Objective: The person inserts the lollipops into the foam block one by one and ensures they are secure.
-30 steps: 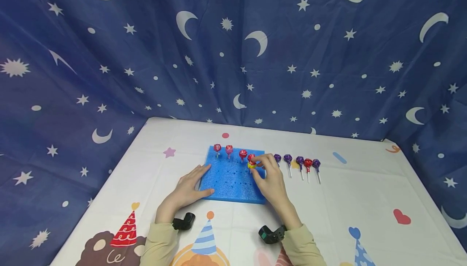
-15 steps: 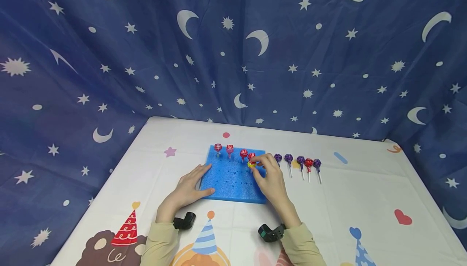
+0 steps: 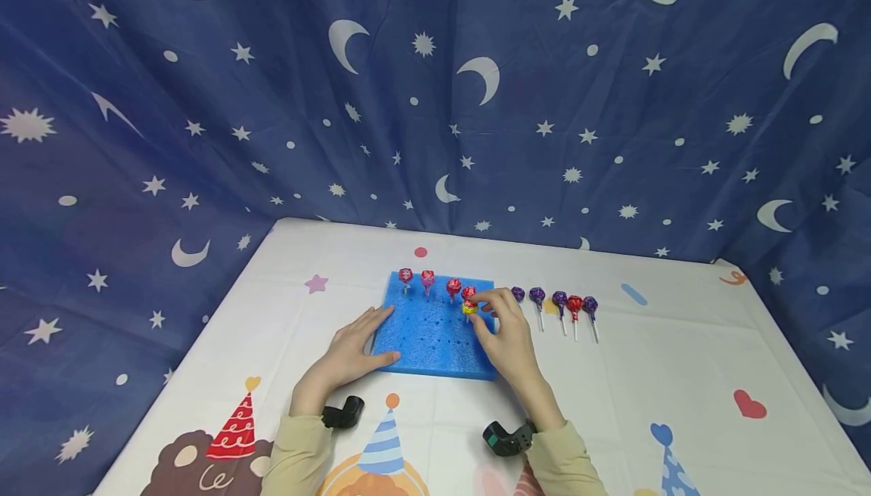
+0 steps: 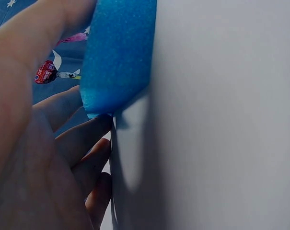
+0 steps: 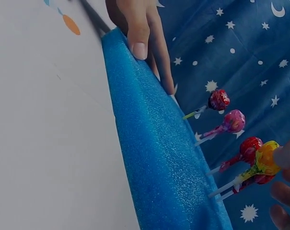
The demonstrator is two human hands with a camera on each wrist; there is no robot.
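Observation:
My right hand (image 3: pixel 506 337) pinches a yellow-and-red wrapped lollipop (image 5: pixel 267 160) by its head, with the thumb (image 5: pixel 287 155) against the wrapper. Its white stick meets the top of a blue foam board (image 3: pixel 435 356); how deep it sits I cannot tell. Close behind stands a red lollipop (image 3: pixel 469 292), partly hidden. Farther left along the back edge, other lollipops stand upright: a red one (image 3: pixel 453 286), a pink one (image 3: pixel 427 278) and a dark red one (image 3: pixel 405 275). My left hand (image 3: pixel 350 348) rests on the board's left side, fingers extended and thumb at the front.
Right of the board, several lollipops lie on the white patterned tablecloth (image 3: pixel 667 375): purple ones (image 3: pixel 537 296) and a red one (image 3: pixel 574 305). Small holes dot the foam. A dark blue curtain (image 3: pixel 408 103) with moons and stars hangs behind the table.

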